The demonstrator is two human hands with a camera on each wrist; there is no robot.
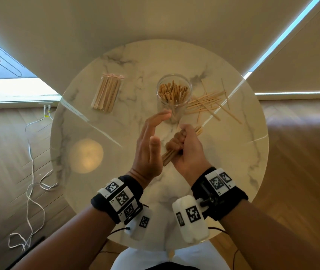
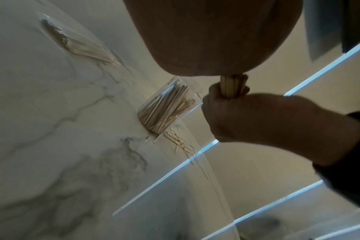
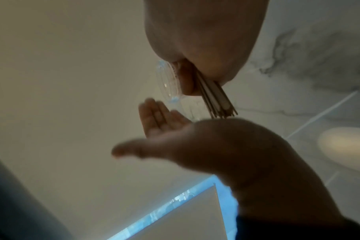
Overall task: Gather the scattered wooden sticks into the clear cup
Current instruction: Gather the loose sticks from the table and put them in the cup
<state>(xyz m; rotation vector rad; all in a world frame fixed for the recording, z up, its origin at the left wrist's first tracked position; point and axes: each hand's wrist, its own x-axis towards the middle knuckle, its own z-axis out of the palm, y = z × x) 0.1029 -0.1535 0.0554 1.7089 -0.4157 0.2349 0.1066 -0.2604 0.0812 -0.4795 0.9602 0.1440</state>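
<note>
A clear cup [image 1: 173, 96] with several wooden sticks standing in it sits mid-table; it also shows in the left wrist view [image 2: 166, 105]. Loose sticks [image 1: 209, 103] lie scattered right of the cup. My right hand [image 1: 184, 147] grips a bundle of sticks [image 1: 168, 157] in its fist, in front of the cup. The bundle's near ends [image 3: 218, 100] press against the flat palm of my left hand [image 1: 151, 145], whose fingers are straight and point toward the cup. The left wrist view shows the bundle [image 2: 233, 86] between palm and fist.
A clear packet of sticks [image 1: 107, 92] lies at the back left of the round marble table [image 1: 100, 156]. White cables [image 1: 34, 184] trail on the wooden floor at left. Window blinds hang behind the table.
</note>
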